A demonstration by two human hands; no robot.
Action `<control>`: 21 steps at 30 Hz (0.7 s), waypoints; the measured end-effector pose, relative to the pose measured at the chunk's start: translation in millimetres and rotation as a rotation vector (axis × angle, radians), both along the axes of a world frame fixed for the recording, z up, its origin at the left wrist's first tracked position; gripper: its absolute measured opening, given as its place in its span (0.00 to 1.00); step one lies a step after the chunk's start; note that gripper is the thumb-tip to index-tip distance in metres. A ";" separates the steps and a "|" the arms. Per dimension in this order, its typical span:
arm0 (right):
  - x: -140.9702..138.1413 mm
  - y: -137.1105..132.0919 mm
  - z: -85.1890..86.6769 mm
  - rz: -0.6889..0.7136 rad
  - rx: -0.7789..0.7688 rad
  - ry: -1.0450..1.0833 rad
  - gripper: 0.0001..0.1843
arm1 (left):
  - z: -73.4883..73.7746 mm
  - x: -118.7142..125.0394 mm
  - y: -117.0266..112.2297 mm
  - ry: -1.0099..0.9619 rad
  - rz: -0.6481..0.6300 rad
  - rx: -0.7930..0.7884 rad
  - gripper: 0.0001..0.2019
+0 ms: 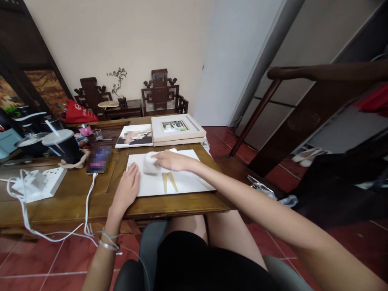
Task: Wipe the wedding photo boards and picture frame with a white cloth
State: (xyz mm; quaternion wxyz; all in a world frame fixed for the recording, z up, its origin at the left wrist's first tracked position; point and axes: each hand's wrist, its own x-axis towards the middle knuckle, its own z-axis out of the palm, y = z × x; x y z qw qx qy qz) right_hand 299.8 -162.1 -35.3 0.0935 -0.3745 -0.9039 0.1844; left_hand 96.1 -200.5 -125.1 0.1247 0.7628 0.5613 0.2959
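Lap: the person's legs in dark shorts fill the bottom centre of the frame, on a grey seat.
Left hand [127,186]: lies flat and open, fingers together, palm down on the left edge of the white board [182,182]; it grips nothing. Bracelets circle the wrist lower down.
White board: lies flat on the wooden table [69,194] at the centre of the frame, near the table's front edge, with a gold mark near its middle.
Right hand [171,160]: reaches in from the lower right, fingers loosely curled over a white cloth [150,163] and pressing it on the upper left part of the board; how tightly it grips is hard to tell.
Cable [87,202]: white, runs from the phone [99,159] over the table's front edge at lower left.
Power strip [45,182]: white, at the left edge of the table, with a plug in it.
Cup [63,144]: dark, with a lid and straw, left of the phone.
Picture frames [177,128]: stacked beyond the board, a photo print [135,136] just left of them.
Far wall: carved dark chairs [162,95] and a small potted plant [119,83], upper centre-left.
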 end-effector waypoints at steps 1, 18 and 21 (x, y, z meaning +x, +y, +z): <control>-4.4 12.5 -1.4 -0.040 0.021 -0.008 0.15 | -0.2 -0.5 0.4 0.050 -0.012 0.004 0.24; -28.3 74.0 0.2 -0.214 -0.033 -0.067 0.14 | 0.1 -1.1 -2.3 0.268 -0.031 0.051 0.20; 16.7 82.5 -5.2 -0.286 -0.061 -0.036 0.11 | -0.4 -1.5 -2.9 0.276 -0.030 0.051 0.20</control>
